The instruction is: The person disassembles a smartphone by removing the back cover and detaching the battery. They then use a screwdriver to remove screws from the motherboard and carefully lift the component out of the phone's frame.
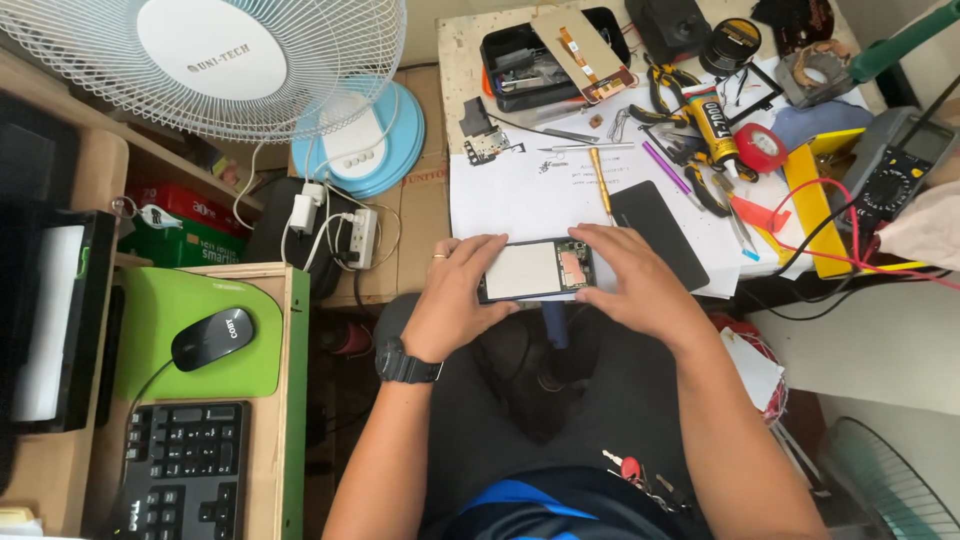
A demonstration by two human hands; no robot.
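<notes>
Count: two hands [455, 295] [635, 280]; one opened phone [535, 270]; one fan [215, 60]; one mouse [212, 338]; one keyboard [185, 470]; one multimeter [895, 170]; one red tape roll [762, 148].

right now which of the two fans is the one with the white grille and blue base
The fan at the top left, above the green mouse pad. The other fan, at the bottom right corner, shows only a dark grille.

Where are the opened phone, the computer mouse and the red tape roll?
opened phone [533, 270], head view, on the pale panel inside its body.
computer mouse [212, 338], head view, on its black top shell.
red tape roll [762, 147], head view, on its red rim.
</notes>
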